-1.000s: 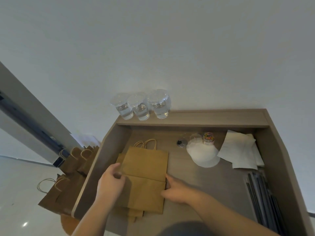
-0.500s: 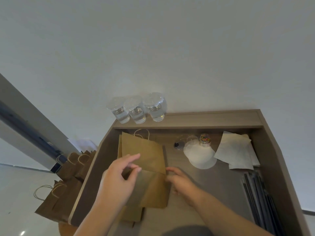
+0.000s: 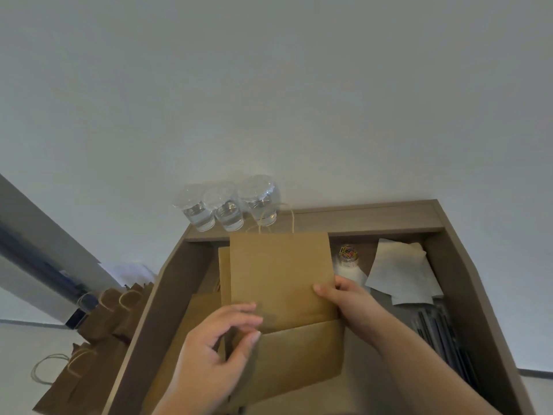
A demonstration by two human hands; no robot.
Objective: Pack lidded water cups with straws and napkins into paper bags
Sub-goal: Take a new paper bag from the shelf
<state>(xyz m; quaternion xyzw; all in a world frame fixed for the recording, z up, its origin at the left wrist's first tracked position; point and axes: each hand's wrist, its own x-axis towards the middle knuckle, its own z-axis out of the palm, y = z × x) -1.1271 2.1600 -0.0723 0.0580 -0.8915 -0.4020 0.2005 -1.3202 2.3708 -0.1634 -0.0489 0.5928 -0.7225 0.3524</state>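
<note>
A: Bag [image 3: 281,274], centre frame: brown kraft paper, matt, faintly ribbed.
B: Noted. Cups [image 3: 227,211], upper centre: clear glossy plastic. Desk [image 3: 359,218]: matt wood grain. Napkins [image 3: 398,271], right: white matt paper.

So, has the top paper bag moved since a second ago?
Yes. The paper bag is raised toward the back ledge and now overlaps the cups.

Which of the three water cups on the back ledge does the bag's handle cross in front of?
The rightmost cup; the held bag's twine handle loops across it, while the middle cup and left cup stand clear.
</note>
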